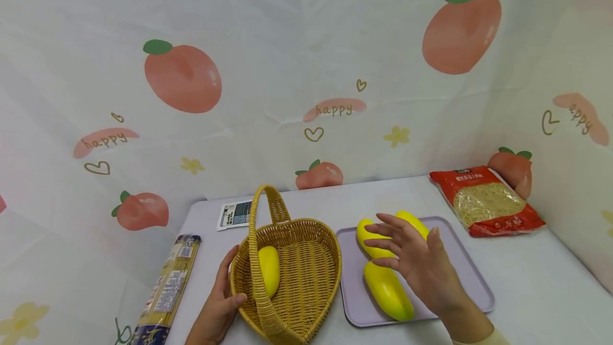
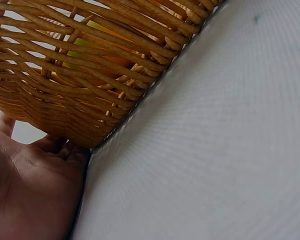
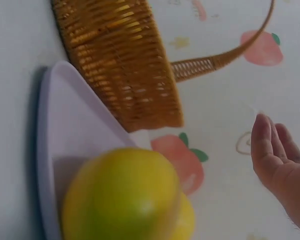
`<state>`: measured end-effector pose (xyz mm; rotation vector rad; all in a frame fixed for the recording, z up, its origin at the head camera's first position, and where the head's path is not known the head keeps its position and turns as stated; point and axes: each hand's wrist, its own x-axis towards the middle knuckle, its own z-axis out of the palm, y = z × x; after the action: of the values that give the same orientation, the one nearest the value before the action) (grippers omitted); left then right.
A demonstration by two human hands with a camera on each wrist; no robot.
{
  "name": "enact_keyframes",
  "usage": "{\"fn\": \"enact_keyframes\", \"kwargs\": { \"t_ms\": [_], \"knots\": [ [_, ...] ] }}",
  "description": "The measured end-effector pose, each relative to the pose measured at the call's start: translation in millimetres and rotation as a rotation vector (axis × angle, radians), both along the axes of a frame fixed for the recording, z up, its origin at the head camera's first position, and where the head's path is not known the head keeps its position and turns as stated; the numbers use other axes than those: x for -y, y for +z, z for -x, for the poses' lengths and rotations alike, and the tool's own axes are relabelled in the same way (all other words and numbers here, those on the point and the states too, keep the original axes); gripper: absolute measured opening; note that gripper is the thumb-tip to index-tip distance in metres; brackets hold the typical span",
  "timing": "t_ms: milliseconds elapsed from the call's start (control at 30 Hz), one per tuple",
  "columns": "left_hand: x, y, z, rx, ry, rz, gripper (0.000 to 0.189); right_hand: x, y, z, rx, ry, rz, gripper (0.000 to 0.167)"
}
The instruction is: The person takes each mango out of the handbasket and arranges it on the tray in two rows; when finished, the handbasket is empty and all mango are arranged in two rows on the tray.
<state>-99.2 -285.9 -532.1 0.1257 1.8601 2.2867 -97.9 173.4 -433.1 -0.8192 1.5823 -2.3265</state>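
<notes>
My left hand (image 1: 216,302) grips the left side of a heart-shaped wicker basket (image 1: 313,222), thumb over the rim and fingers along the outer wall. In the left wrist view its fingers lie against the woven side. Inside the basket, to the left and partly behind the tall handle, lies one yellow mango (image 1: 269,271). My right hand (image 1: 421,260) hovers over the lilac tray (image 1: 471,276) with fingers spread and nothing in them. Three mangoes rest on that tray: a greenish-yellow one (image 1: 389,292) in front, and two behind, partly hidden by the hand.
A red bag of noodles (image 1: 488,201) lies at the back right. Left of the basket is a long pack of dry noodles (image 1: 167,286), and a small white-and-dark packet (image 1: 234,214) sits behind. A printed cloth (image 1: 268,142) hangs at the table's back.
</notes>
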Motion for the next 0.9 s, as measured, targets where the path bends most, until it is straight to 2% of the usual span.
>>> {"fn": "enact_keyframes", "kwargs": {
  "t_ms": [200,400,600,733,900],
  "knots": [
    [-0.6,0.0,0.3,0.006,0.010,0.011,0.110,28.4,-10.3,2.5,0.069,0.054,-0.013,0.075],
    [-0.8,0.8,0.2,0.007,0.006,0.008,0.109,59.1,-21.2,2.3,0.057,0.157,0.004,0.073],
    [-1.3,2.4,0.2,-0.002,-0.002,0.009,0.109,90.8,-14.2,-3.7,0.117,0.192,-0.028,0.080],
    [-1.9,2.9,0.2,-0.003,0.004,0.010,0.109,107.7,-6.4,-5.4,0.156,0.201,-0.052,0.075],
    [-1.9,2.7,-0.1,-0.013,0.006,0.021,0.108,126.3,-1.1,-2.0,0.199,0.175,-0.123,0.072]
  ]
}}
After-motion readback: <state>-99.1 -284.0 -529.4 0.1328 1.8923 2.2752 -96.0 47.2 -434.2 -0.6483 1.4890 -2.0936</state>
